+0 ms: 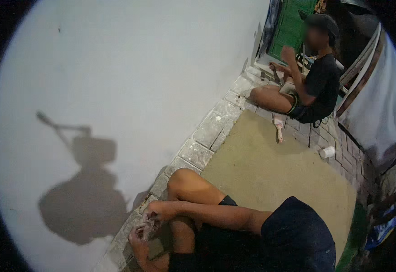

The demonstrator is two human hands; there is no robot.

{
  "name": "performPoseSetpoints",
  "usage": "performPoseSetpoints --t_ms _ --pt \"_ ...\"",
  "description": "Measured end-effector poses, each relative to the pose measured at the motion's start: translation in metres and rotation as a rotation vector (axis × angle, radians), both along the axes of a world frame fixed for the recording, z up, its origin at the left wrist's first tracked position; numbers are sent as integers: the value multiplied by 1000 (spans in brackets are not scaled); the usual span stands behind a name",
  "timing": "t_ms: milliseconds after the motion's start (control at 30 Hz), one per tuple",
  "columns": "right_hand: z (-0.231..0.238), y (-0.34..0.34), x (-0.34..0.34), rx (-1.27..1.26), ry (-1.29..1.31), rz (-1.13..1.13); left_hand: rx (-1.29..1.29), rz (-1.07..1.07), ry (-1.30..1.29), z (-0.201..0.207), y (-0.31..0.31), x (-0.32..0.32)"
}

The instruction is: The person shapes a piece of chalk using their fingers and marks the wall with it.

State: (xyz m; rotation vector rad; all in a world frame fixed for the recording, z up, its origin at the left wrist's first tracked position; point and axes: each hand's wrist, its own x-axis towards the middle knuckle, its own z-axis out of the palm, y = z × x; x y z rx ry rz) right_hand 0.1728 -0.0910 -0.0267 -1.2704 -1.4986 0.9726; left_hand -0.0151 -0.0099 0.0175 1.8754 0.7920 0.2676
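Observation:
My right hand [161,210] reaches across my bent knee and is closed on a small, crumpled greyish thing [148,226], perhaps thin plastic or cloth; its kind is too blurred to tell. Just below it, my left hand [137,235] curls its fingers round the lower side of the same thing. Both hands are close together beside my shin, near the foot of the white wall [161,81]. Parts of the fingers and of the thing are hidden or lost in dimness.
I sit on a tan mat [261,167] beside a strip of paving blocks [209,131]. A pale-stained paintbrush [278,129] lies at its far edge. A white cup [328,152] lies to the right. Another person [318,81] sits farther off, near a green door [293,27].

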Motion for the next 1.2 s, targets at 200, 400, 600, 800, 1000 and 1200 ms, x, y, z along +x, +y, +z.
performPoseSetpoints --t_ms 200,400,600,800,1000,1200 --pt "-12 10 2 127 -196 -20 190 209 369 -15 -5 -3" --pt "2 2 5 79 -133 -126 165 160 305 -7 -8 0" --pt "14 1 10 -60 -130 -2 -121 96 39 -1 -6 6" --pt "8 4 8 -82 -51 -119 375 194 416 -18 -1 -2" --pt "12 2 10 -54 99 -43 323 295 185 -31 -7 -8" --pt "24 13 5 -332 393 -99 2 144 -159 -22 12 8"
